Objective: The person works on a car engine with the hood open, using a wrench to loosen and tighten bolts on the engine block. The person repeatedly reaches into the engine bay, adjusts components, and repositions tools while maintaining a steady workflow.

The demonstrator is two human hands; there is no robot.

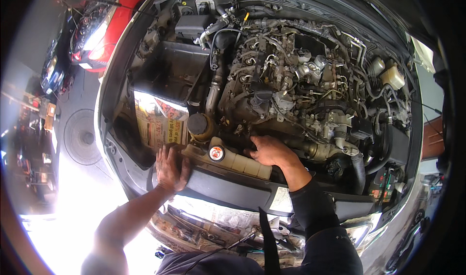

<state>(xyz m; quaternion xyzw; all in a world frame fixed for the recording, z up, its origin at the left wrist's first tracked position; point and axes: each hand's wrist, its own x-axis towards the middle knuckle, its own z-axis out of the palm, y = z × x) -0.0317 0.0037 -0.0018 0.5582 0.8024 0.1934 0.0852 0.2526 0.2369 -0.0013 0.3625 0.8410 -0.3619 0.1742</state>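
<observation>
My left hand (pixel 171 170) lies flat on the dark front panel (pixel 228 186) of an open engine bay, fingers stretched toward a newspaper sheet (pixel 162 124). Just right of it runs a long cream plastic reservoir (pixel 247 165), its black cap (pixel 216 153) bearing a round orange-and-white label. My right hand (pixel 274 151) reaches over this reservoir to the gap in front of the engine (pixel 291 76). Its fingers are curled, with their tips low among dark parts; what they grip, if anything, is hidden. A round yellowish container with a dark lid (pixel 198 125) stands between newspaper and engine.
Behind the newspaper sits an open black box housing (pixel 172 71). A battery (pixel 383 185) is at the front right, and a cream fluid reservoir (pixel 393 77) at the far right. Newspapers (pixel 218 214) with several tools lie along the front edge. A red car (pixel 126 22) stands at the left.
</observation>
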